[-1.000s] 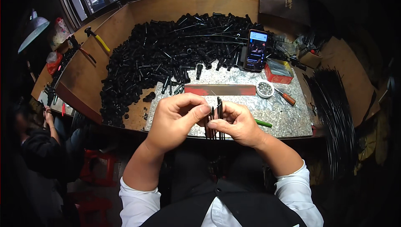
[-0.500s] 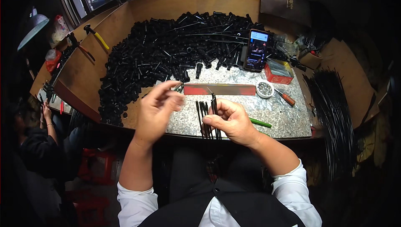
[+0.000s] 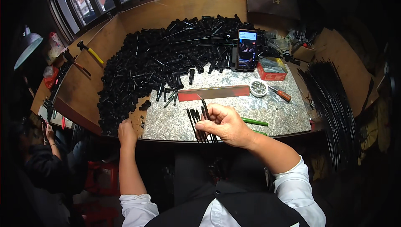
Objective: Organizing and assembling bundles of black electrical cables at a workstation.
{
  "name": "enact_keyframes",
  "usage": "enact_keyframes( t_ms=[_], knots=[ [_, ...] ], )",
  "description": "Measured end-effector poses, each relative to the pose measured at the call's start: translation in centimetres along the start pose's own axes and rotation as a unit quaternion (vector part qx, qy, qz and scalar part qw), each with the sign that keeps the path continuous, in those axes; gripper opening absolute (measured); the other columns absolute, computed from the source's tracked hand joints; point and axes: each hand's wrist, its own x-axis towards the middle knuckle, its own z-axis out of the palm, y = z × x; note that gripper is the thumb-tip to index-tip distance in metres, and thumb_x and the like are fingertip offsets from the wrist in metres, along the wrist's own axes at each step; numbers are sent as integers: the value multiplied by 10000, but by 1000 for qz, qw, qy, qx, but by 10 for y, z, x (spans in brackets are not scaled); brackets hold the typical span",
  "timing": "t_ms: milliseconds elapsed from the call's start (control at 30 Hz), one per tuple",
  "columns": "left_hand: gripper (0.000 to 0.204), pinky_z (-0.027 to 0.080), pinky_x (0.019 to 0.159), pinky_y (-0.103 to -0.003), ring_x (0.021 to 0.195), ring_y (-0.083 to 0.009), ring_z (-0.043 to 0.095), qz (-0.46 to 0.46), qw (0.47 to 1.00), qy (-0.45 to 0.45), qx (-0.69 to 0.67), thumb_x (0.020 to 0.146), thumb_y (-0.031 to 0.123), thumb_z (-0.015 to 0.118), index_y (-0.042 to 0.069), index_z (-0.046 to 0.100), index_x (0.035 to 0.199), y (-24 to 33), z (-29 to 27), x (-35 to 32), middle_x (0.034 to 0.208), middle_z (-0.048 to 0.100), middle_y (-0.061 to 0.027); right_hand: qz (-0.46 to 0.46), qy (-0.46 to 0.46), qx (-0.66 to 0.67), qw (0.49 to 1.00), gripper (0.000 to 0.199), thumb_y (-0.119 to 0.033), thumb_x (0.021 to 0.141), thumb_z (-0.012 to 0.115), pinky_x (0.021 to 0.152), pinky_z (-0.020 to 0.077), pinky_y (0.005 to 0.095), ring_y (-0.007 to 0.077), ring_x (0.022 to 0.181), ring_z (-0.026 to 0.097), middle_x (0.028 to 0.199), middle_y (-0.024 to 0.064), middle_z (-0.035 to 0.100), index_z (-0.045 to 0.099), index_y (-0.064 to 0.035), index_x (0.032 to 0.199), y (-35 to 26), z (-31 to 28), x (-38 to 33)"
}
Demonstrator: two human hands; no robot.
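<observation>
My right hand (image 3: 223, 124) is closed on several thin black rods (image 3: 193, 120), pinched between thumb and fingers over the near edge of the speckled stone slab (image 3: 167, 120). The rods fan out, their tops pointing up and a little left. My left hand (image 3: 127, 133) reaches down at the near left edge of a big heap of black tubular parts (image 3: 154, 56). Its fingertips are hidden against the heap, so what they hold does not show. Beyond my right hand lies a red and grey bar (image 3: 214, 93). Green-handled tools (image 3: 255, 122) lie just right of that hand.
A phone (image 3: 247, 49) stands at the heap's right, beside a red box (image 3: 272, 69). Nearby are a white bowl of small metal pieces (image 3: 258, 88) and an orange-handled screwdriver (image 3: 280, 94). Long black rods (image 3: 332, 106) hang over the right edge. Another person's hand (image 3: 49, 133) shows far left.
My left hand has moved from beside the rods, down and left, to the heap's near edge. My right hand still holds the rods, which now fan out more. The whole view has shifted slightly.
</observation>
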Motion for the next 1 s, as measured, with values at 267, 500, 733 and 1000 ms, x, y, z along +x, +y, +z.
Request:
enact_keyframes(
  t_ms=[267, 500, 733, 1000],
  knots=[
    [205, 478, 787, -408, 898, -386, 591, 18, 989, 116, -94, 812, 8, 562, -42, 625, 1001, 27, -22, -5, 938, 610, -219, -1, -8, -1, 1000, 147, -129, 881, 658, 571, 428, 182, 17, 645, 534, 730, -19, 589, 564, -17, 866, -2, -4, -1],
    [165, 509, 682, -294, 771, -201, 637, 42, 835, 45, -547, 874, 50, 611, -42, 609, 1011, 99, -70, 1, 927, 625, -99, -8, -14, -23, 1000, 137, -126, 889, 646, 577, 435, 185, 24, 647, 540, 725, -10, 588, 568, -13, 891, -2, -4, -4],
    [188, 533, 724, -250, 810, -136, 629, 84, 600, -110, -788, 887, 31, 602, -25, 602, 1067, 164, -104, -17, 988, 626, -96, -3, -14, 20, 1000, 139, -114, 894, 633, 587, 471, 211, 60, 656, 579, 736, 25, 609, 553, -1, 885, -4, -4, 1],
    [261, 532, 802, -263, 929, -144, 631, 94, 456, -188, -865, 910, 24, 555, -14, 571, 1168, 186, -107, -22, 1099, 624, -109, 5, -5, 33, 999, 124, -103, 890, 631, 603, 474, 212, 66, 671, 577, 769, 28, 609, 555, -9, 914, -1, -8, 1]
  ],
)
